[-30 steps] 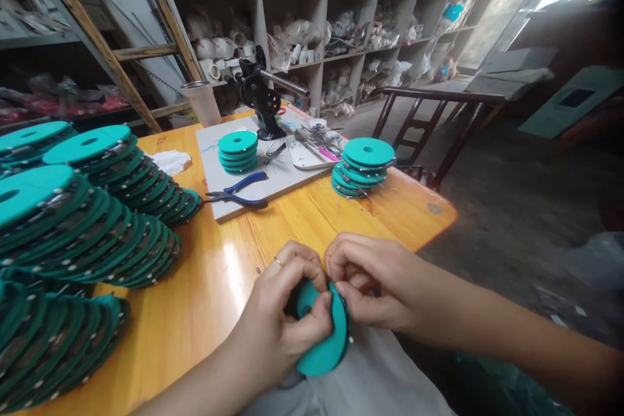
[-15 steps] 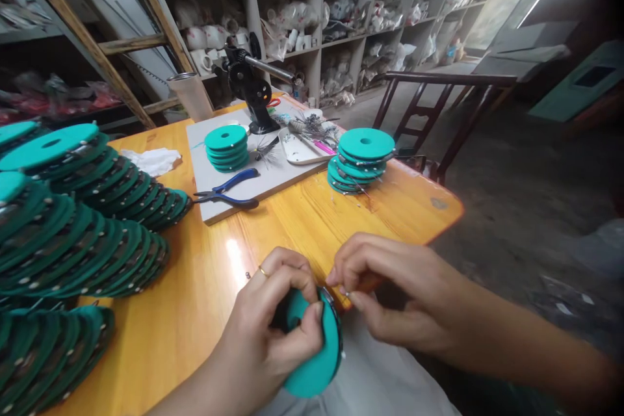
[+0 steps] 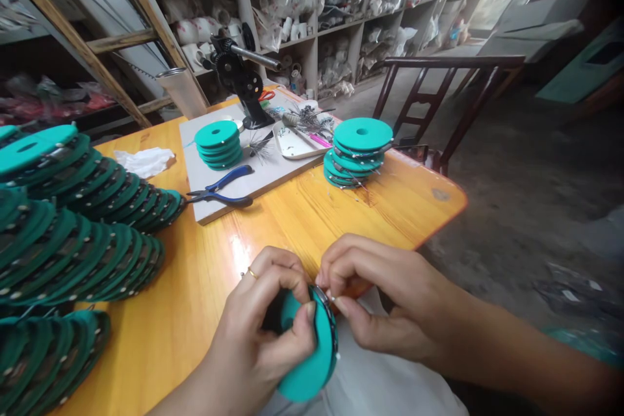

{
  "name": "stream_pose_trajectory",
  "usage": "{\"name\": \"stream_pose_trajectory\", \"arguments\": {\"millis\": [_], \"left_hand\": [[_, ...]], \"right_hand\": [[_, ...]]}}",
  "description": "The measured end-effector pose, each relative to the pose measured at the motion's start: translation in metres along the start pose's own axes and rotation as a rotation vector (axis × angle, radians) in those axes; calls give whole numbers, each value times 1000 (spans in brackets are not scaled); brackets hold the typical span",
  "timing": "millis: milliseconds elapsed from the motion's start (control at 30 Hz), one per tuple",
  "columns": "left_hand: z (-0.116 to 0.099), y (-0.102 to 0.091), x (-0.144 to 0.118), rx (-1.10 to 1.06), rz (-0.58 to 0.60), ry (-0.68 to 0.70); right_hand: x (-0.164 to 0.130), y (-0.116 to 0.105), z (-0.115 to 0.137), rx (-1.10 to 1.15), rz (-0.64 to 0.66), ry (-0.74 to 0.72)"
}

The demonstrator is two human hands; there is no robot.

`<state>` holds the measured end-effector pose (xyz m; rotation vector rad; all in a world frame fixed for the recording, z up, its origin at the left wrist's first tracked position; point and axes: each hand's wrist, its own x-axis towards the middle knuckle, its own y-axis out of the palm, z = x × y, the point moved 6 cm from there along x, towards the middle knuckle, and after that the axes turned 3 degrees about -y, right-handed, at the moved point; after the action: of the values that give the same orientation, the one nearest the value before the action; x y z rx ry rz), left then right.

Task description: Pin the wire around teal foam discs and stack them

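My left hand (image 3: 266, 331) grips a teal foam spool (image 3: 312, 357) held on edge over my lap, just off the near edge of the orange wooden table (image 3: 205, 286). A ring shows on one finger. My right hand (image 3: 375, 296) pinches at the spool's top rim, where a thin wire or line wraps around it; what sits between the fingertips is too small to tell.
Slanting stacks of teal spools (image 3: 78, 221) crowd the table's left side. A grey board (image 3: 273, 172) carries a short spool stack (image 3: 218, 144), blue-handled pliers (image 3: 221, 187), a black hand-crank winder (image 3: 240, 81) and a white tray (image 3: 297, 143). Another spool stack (image 3: 359, 153) stands right. A dark wooden chair (image 3: 439, 88) stands beyond.
The view has tilted down and shifted. My right hand pulled slightly away from the spool, then returned to pinch its top rim. The left hand kept hold of the spool.
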<state>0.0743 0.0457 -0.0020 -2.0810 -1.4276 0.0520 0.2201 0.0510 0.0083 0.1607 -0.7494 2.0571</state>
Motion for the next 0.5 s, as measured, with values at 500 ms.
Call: {"name": "stream_pose_trajectory", "arguments": {"millis": [500], "left_hand": [[-4, 1, 1, 43, 21, 44]], "right_hand": [[-7, 6, 6, -74, 53, -80]]}}
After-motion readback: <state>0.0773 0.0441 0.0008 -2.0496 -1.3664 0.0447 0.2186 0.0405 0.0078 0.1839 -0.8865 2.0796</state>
